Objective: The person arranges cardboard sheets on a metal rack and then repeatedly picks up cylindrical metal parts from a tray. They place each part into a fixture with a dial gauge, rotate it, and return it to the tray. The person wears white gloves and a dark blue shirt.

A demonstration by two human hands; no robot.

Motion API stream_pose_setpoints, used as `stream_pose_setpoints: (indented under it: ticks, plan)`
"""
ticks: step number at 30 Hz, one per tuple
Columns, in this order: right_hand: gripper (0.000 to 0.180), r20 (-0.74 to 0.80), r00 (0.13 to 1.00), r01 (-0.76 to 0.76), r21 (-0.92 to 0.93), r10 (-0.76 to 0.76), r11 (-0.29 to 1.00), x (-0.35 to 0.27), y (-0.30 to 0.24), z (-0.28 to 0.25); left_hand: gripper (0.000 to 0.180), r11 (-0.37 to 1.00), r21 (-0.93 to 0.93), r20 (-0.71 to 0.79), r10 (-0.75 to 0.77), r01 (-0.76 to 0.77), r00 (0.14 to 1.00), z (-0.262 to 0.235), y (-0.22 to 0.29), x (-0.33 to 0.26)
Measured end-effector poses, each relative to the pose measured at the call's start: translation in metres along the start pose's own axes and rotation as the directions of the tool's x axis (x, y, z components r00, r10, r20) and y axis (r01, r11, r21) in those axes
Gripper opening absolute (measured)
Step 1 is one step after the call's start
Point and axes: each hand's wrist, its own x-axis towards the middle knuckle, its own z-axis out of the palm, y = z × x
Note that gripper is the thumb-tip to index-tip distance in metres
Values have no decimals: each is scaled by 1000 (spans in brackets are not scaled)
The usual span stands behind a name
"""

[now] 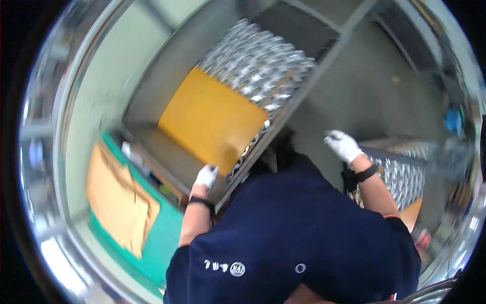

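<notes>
A yellow sheet (212,114) lies in a grey metal bin, over part of the rows of shiny metal parts (258,61). My left hand (206,177), in a white glove, is at the sheet's near edge. Blur hides whether its fingers grip the sheet or only rest by it. Out to the right, my gloved right hand (344,146) hovers above the grey floor with fingers apart and nothing visible in them. Both wrists wear black bands.
Flattened cardboard (119,197) lies on a green surface (167,243) at the left. The bin's metal rail (324,66) runs diagonally past my body. More shiny parts (405,177) stand in a second stack near my right forearm. A blue object (452,121) is at far right.
</notes>
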Motion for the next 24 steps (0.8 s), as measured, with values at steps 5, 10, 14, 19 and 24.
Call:
stream_pose_setpoints:
  ticks: [5, 10, 14, 19, 24]
  plan:
    - [46, 25, 958, -284, 205, 285, 937, -127, 48, 20, 39, 945, 245, 72, 206, -218, 976, 1, 69, 22]
    - [41, -41, 820, -490, 465, 570, 738, -254, 102, 66, 33, 763, 257, 154, 574, -594, 804, 42, 228, 20]
    - [41, -108, 704, -508, 614, 701, 605, -374, 158, 125, 32, 474, 101, 293, 826, -875, 482, 123, 353, -40]
    - [41, -175, 534, -511, 712, 827, 480, -505, 248, 178, 35, 237, 149, 552, 785, -960, 280, 266, 480, -177]
    - [39, -134, 396, -559, 749, 908, 355, -603, 329, 206, 39, 149, 107, 837, 520, -983, 170, 415, 555, -289]
